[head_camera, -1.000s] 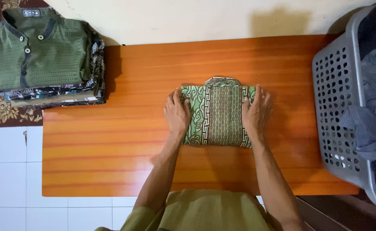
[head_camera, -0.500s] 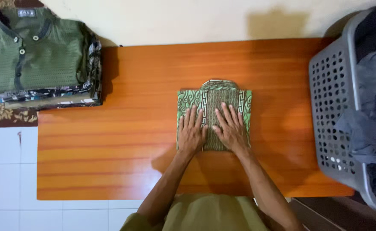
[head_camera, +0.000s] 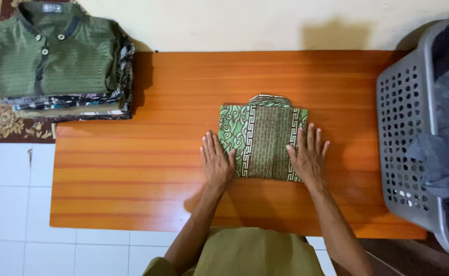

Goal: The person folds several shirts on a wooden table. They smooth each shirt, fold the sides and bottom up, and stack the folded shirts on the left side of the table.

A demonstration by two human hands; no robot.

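Note:
A folded green patterned shirt lies in the middle of an orange wooden table. My left hand rests flat at the shirt's lower left edge, fingers spread, partly on the table. At the lower right edge my right hand lies flat the same way, fingers apart, overlapping the cloth's side. Neither hand grips anything.
A stack of folded clothes topped by a dark green buttoned shirt sits at the table's far left corner. A grey perforated laundry basket holding grey and dark garments stands at the right. White floor tiles show at the lower left.
Both hands slid outward from the middle of the folded shirt to its left and right lower edges.

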